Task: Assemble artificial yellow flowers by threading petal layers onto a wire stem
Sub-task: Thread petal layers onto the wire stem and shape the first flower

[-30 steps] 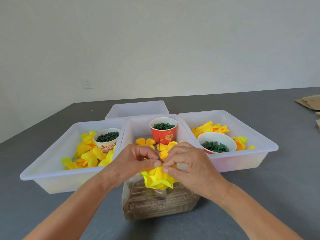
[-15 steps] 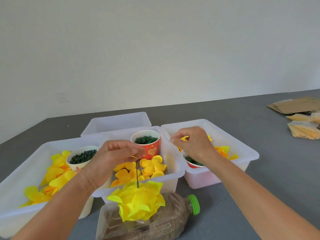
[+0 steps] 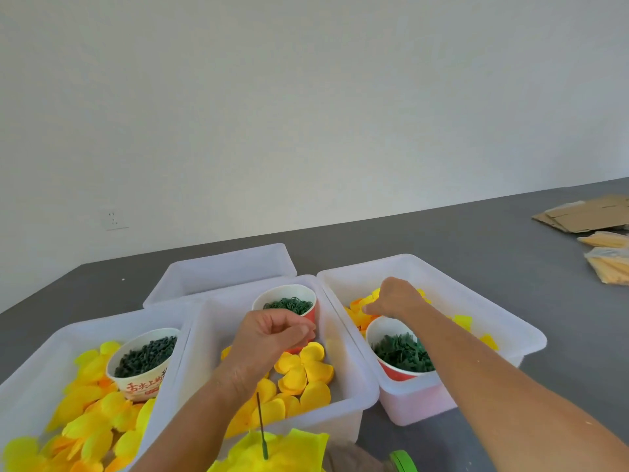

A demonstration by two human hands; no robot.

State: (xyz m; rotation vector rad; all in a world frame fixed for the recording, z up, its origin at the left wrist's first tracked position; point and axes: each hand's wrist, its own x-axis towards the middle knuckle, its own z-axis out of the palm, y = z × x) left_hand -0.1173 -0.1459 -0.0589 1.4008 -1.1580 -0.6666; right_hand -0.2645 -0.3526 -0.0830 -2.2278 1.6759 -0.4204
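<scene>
Both hands were over the white bins: the left hand (image 3: 272, 338) hovered above the middle bin (image 3: 357, 393) with fingers curled, apparently pinching the top of the dark green wire stem (image 3: 261, 424), though the contact was hidden under the wrist. The stem ran down into the bright yellow petal layers (image 3: 286, 451) at the bottom edge. The right hand (image 3: 394, 299) reached into the right bin (image 3: 510, 321), fingertips closed on loose yellow petals (image 3: 357, 311) just behind a red cup of green pieces (image 3: 401, 352). In the left bin (image 3: 44, 338) stood a white cup (image 3: 143, 362) bearing red Chinese characters, too cropped to read fully. Flattened cardboard (image 3: 585, 216) lay far right on the grey table (image 3: 476, 240).
</scene>
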